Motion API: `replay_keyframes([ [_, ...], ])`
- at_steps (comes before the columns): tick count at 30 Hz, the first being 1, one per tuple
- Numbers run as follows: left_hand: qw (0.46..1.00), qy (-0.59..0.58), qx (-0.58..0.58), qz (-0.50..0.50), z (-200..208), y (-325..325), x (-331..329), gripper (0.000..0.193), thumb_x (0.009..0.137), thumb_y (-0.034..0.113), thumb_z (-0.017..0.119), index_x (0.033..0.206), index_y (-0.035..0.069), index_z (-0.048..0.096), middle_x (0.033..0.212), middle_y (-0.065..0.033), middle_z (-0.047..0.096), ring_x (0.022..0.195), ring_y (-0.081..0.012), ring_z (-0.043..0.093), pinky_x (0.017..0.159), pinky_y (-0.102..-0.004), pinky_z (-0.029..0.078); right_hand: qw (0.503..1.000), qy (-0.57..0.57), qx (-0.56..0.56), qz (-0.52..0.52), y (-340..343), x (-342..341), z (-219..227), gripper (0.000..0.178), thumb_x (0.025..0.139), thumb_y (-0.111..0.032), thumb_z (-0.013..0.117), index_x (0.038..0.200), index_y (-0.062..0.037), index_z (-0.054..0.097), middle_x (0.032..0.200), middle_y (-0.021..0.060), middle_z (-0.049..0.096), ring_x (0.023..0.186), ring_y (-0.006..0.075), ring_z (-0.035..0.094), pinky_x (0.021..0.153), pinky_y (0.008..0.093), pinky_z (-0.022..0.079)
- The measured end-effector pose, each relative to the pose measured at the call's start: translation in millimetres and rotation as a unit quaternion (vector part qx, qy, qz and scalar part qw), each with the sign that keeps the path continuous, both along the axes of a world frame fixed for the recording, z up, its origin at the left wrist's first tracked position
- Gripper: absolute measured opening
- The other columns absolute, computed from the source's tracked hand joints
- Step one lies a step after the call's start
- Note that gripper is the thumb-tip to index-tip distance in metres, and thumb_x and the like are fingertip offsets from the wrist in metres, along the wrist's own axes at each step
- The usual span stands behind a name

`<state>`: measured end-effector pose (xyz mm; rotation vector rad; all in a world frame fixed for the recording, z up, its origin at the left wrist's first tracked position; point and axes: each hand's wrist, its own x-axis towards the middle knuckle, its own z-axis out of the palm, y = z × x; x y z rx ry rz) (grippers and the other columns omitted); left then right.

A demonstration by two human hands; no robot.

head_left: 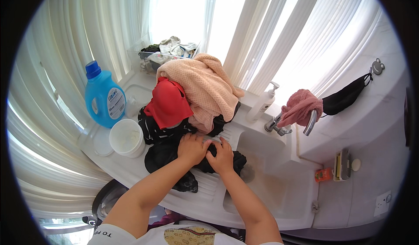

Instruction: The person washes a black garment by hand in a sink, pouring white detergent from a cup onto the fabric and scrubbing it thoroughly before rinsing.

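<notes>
A black garment (161, 157) lies bunched on the ribbed washboard of a white sink counter. My left hand (192, 150) is closed on its middle, fingers curled into the fabric. Close beside it, my right hand (221, 157) grips the part nearer the basin, the two thumbs almost meeting. The fingertips are partly hidden by the cloth. Just beyond my hands sits a pile: a red cloth item (168, 103) with a smooth, rounded form, a peach waffle-textured towel (200, 83), and black patterned fabric (150, 129) underneath.
Left stand a blue detergent jug (102, 94) and a white tub (126, 138). Right is the sink basin (279, 184), with a pump bottle (263, 103) and a pink cloth (301, 107) over the faucet (310, 123). Behind, a clear bin (144, 59) holds clothes. A black mask (347, 97) hangs from a hook.
</notes>
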<state>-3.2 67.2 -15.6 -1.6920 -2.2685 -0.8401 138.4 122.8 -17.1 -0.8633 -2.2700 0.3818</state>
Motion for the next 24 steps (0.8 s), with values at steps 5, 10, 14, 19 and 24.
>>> replay_keyframes([
  [5,0.955,0.007,-0.042,-0.294,23,-107,27,0.033,0.084,0.041,0.066,0.081,0.008,0.065,0.091,-0.0095,0.065,0.087,-0.0255,0.062,0.079,-0.0434,0.042,0.982,0.035,0.047,0.180,-81,69,13,0.039,0.059,-0.024,0.079,0.090,-0.0088,0.062,0.099,0.0110,0.061,0.088,0.0301,0.060,0.078,0.0403,0.045],
  [10,0.992,-0.098,-0.056,-0.058,5,-10,13,0.028,0.088,0.029,0.062,0.070,0.008,0.061,0.084,-0.0112,0.065,0.079,-0.0314,0.062,0.076,-0.0450,0.044,0.996,0.049,-0.052,0.051,-7,4,-6,0.029,0.069,-0.023,0.073,0.089,-0.0056,0.060,0.098,0.0164,0.060,0.088,0.0367,0.058,0.075,0.0466,0.046],
  [14,1.000,0.006,0.026,0.013,1,-12,12,0.026,0.090,0.029,0.059,0.091,0.005,0.068,0.102,-0.0153,0.067,0.101,-0.0356,0.059,0.094,-0.0515,0.041,1.000,-0.005,0.021,-0.013,-9,7,-2,0.046,0.075,-0.029,0.070,0.114,-0.0072,0.062,0.120,0.0216,0.058,0.109,0.0386,0.056,0.091,0.0476,0.045],
  [19,0.961,0.015,0.014,-0.274,20,-116,33,0.018,0.080,0.027,0.066,0.084,0.010,0.067,0.083,-0.0050,0.063,0.083,-0.0237,0.060,0.085,-0.0423,0.040,0.981,-0.002,0.040,0.192,-87,82,17,0.050,0.063,-0.030,0.076,0.108,-0.0105,0.063,0.106,0.0110,0.060,0.094,0.0286,0.060,0.083,0.0424,0.043],
  [24,0.990,-0.087,-0.086,-0.069,13,-18,19,0.018,0.084,0.022,0.056,0.075,0.008,0.062,0.083,-0.0124,0.067,0.079,-0.0326,0.061,0.076,-0.0466,0.041,0.997,0.039,0.036,0.056,-6,13,-12,0.031,0.068,-0.020,0.068,0.095,-0.0073,0.060,0.086,0.0132,0.058,0.083,0.0337,0.058,0.072,0.0453,0.044],
])
